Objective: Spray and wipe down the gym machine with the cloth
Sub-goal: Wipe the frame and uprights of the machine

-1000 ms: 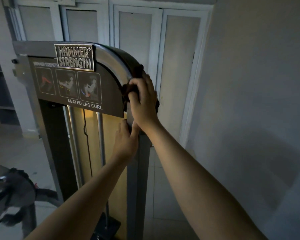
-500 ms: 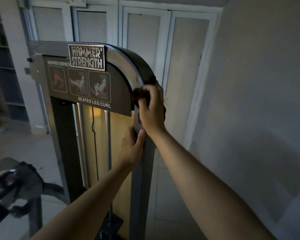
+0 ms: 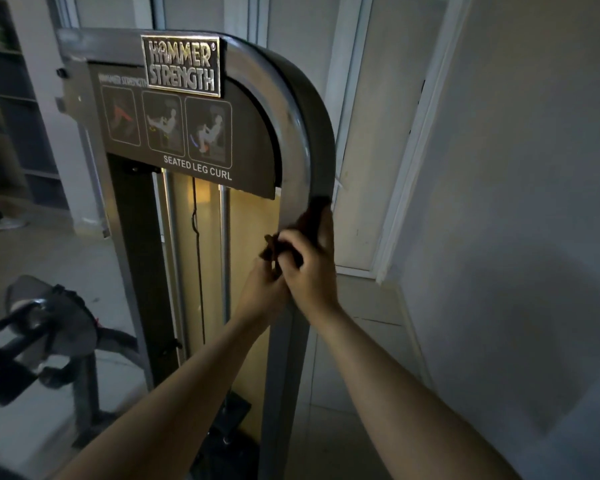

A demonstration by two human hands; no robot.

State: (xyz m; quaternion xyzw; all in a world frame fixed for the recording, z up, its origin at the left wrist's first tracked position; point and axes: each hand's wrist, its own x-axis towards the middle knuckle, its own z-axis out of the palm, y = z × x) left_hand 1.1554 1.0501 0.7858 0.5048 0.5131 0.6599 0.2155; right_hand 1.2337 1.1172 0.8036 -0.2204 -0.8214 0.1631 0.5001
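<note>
The gym machine (image 3: pixel 291 133) is a grey steel weight-stack frame with a curved top corner, a "Hammer Strength" plate and a "Seated Leg Curl" label. My right hand (image 3: pixel 312 265) grips a dark cloth (image 3: pixel 312 216) wrapped around the frame's right upright, just below the curve. My left hand (image 3: pixel 262 292) sits directly under and behind the right one against the same upright, fingers partly hidden; a corner of the cloth sticks out above it. No spray bottle is in view.
A padded machine arm and black metal parts (image 3: pixel 45 327) stand at lower left. White cupboard doors (image 3: pixel 378 133) and a plain wall (image 3: pixel 516 202) lie close behind and right of the frame. Shelving (image 3: pixel 11 116) is at far left, with someone's shoe (image 3: pixel 4 223) on the floor.
My right hand has slid the cloth down from the curved top corner onto the straight upright. My left hand moved down with it, staying just below.
</note>
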